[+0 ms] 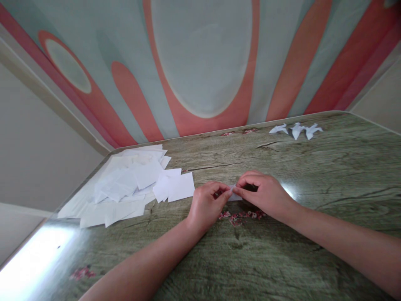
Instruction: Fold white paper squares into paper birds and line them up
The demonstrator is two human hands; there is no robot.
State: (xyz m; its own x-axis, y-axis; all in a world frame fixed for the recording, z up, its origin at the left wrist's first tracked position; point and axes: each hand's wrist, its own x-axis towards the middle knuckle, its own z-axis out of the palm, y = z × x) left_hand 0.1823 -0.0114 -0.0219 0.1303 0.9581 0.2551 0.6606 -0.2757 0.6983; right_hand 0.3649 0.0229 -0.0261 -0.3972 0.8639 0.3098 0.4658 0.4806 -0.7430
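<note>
Near the middle of the table, a small piece of white paper (235,197) is pinched between my two hands. My left hand (210,202) grips its left side with thumb and forefinger. From the right, my right hand (261,192) pinches the same paper, its fingertips almost touching those of the left. Most of the paper is hidden by the fingers, so its exact folds cannot be made out.
A spread pile of white paper sheets (125,179) covers the table's left side, with several square sheets (181,187) at its right edge. Three folded white paper figures (297,131) sit at the back right. A patterned wall (200,62) rises behind the wood-grain table (250,259).
</note>
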